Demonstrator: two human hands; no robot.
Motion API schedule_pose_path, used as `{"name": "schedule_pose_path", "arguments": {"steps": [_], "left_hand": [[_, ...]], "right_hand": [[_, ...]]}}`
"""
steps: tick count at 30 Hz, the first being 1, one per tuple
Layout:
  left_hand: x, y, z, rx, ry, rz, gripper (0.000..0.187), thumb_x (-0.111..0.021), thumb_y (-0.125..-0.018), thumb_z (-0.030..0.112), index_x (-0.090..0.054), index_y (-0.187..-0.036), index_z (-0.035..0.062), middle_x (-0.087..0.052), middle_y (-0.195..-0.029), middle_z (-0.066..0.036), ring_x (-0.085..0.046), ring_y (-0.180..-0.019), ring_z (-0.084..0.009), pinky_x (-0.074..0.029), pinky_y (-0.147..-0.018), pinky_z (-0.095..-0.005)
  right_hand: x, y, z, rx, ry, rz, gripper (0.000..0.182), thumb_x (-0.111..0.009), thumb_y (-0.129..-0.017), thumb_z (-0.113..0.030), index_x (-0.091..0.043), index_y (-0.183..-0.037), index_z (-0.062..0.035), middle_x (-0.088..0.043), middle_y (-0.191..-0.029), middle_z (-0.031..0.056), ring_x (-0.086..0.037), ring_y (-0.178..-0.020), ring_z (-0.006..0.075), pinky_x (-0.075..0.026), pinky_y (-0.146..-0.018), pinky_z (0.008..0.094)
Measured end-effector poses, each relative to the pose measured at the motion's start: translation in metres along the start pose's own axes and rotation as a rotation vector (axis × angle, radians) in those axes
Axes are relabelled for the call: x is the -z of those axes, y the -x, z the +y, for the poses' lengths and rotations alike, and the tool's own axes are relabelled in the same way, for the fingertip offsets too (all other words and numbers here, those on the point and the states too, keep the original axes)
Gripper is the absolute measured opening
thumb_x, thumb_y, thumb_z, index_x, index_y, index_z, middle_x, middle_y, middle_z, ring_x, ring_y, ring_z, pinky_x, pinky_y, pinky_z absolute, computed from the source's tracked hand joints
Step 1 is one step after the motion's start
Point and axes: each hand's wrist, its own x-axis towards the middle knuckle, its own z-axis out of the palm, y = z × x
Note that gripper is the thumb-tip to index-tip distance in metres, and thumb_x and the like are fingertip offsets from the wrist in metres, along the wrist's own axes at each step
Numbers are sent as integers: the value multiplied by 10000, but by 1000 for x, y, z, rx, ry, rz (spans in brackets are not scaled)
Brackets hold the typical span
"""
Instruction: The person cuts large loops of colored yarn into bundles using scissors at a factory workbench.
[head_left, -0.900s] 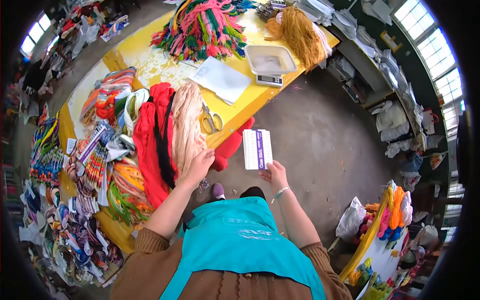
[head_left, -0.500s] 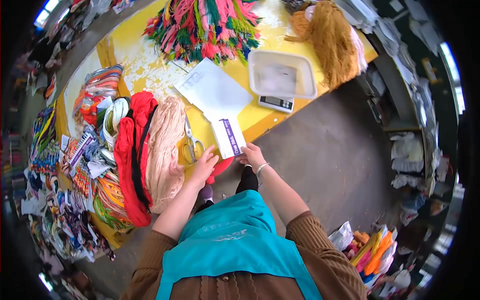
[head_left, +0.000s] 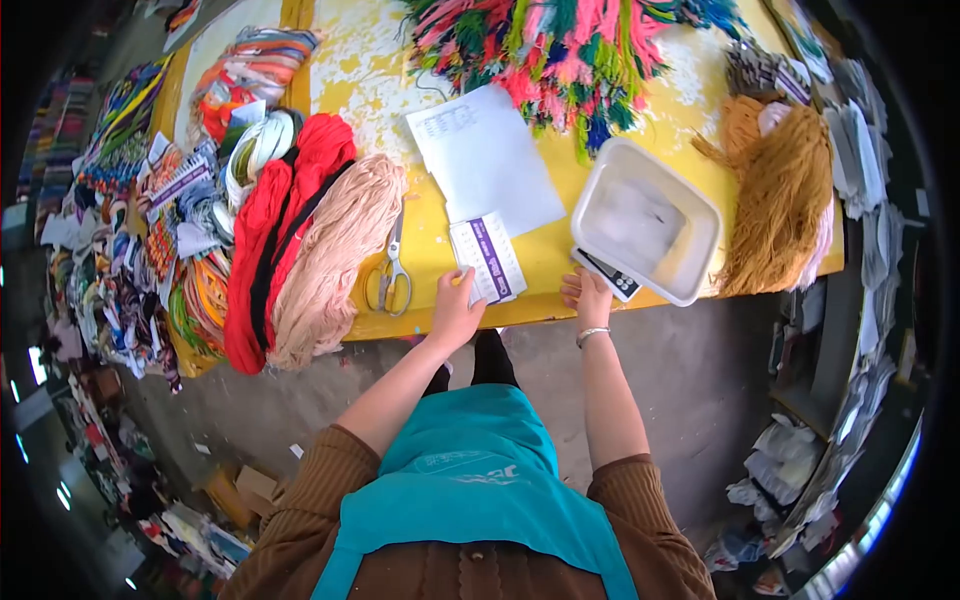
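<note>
My left hand (head_left: 457, 308) pinches the lower left edge of white cards (head_left: 487, 262) with a purple printed band, at the table's front. Just above them, and partly under them, lies a white paper sheet (head_left: 487, 155) with handwriting or print at its top. My right hand (head_left: 588, 294) is at the left side of a small digital scale (head_left: 612, 280), its fingers apart and nothing visible in them. Tilted on the scale is a clear plastic tub (head_left: 592, 235) with something whitish inside. Left of my left hand are scissors (head_left: 390, 275) with pale handles.
Beige yarn (head_left: 340, 260) and red skeins (head_left: 262, 270) lie left on the yellow table (head_left: 425, 320). A multicoloured thread bundle (head_left: 560, 60) lies at the back. Brown yarn (head_left: 785, 205) is at the right end. Shelves of bagged goods stand at the right.
My right hand has left the cards and moved right to the scale. My left hand has come onto the cards' edge. The view has turned and shifted, so the table sits straighter.
</note>
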Motion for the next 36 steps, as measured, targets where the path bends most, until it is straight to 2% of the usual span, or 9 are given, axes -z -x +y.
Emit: {"name": "schedule_pose_path", "arguments": {"steps": [5, 10, 14, 17, 19, 22, 24, 27, 36], "left_hand": [[4, -9, -1, -19, 84, 52, 530, -669, -807, 116, -506, -1300, 7, -444, -1289, -229, -460, -1195, -403, -405, -1007, -417], [91, 20, -22, -108, -182, 461, 505, -668, -784, 68, -514, -1265, 43, -512, -1253, -167, -447, -1195, -380, -367, -1026, -454], [150, 68, -70, 180, -399, 686, 585, -701, -789, 170, -492, -1322, 49, -479, -1304, -154, -420, -1241, -354, -310, -1056, -485], [179, 92, -91, 175, -633, 708, 630, -727, -785, 265, -491, -1332, 59, -481, -1306, -144, -417, -1248, -345, -307, -1054, -483], [188, 94, -103, 180, -651, 688, 684, -748, -766, 327, -486, -1342, 67, -477, -1317, -140, -409, -1255, -342, -309, -1050, -482], [199, 83, -108, 92, -638, 650, 711, -753, -757, 347, -478, -1350, 67, -460, -1356, -133, -398, -1274, -326, -308, -1047, -483], [201, 70, -108, -1, -662, 565, 722, -744, -761, 385, -476, -1368, 101, -424, -1415, -109, -365, -1325, -310, -281, -1076, -502], [207, 50, -111, -102, -837, 468, 749, -736, -752, 442, -473, -1392, 154, -397, -1452, -74, -333, -1363, -295, -246, -1096, -559], [254, 14, -171, 134, -728, 397, 884, -787, -726, 341, -334, -1477, 230, -334, -1508, -40, -263, -1413, -300, -248, -1056, -675]], "right_hand": [[20, -22, -28, -4, 45, 21, 279, -451, -998, -195, -553, -1165, 4, -681, -932, 122, -658, -683, 174, -485, -540, 255], [34, -44, -47, 55, 84, 48, 278, -468, -997, -204, -542, -1184, -13, -665, -926, 120, -661, -701, 183, -504, -558, 269], [0, -14, -43, 326, 203, 37, 217, -522, -949, -115, -562, -1129, 0, -637, -844, 97, -627, -668, 142, -487, -555, 249], [-61, 24, -17, 444, 339, -331, 158, -553, -930, -95, -625, -1033, -1, -641, -752, 60, -627, -665, 120, -513, -602, 271], [-112, 51, 12, 644, 691, -459, 132, -623, -898, -127, -655, -991, -39, -687, -795, 136, -683, -674, 251, -544, -638, 329], [-182, 96, 27, 1083, 888, -755, 243, -613, -846, -135, -634, -1088, -121, -671, -1019, 123, -635, -1032, 288, -525, -813, 393], [-218, 112, 39, 1213, 1145, -799, 356, -631, -834, -205, -579, -1184, -170, -586, -1213, 57, -508, -1232, 244, -438, -966, 441], [-238, 105, 55, 1409, 1307, -689, 404, -628, -829, -269, -543, -1223, -237, -507, -1296, 34, -436, -1293, 221, -360, -1021, 501], [-176, 65, 31, 1434, 1252, -551, 415, -700, -779, -250, -597, -1181, -239, -485, -1268, 57, -455, -1255, 254, -367, -1034, 488]]}}
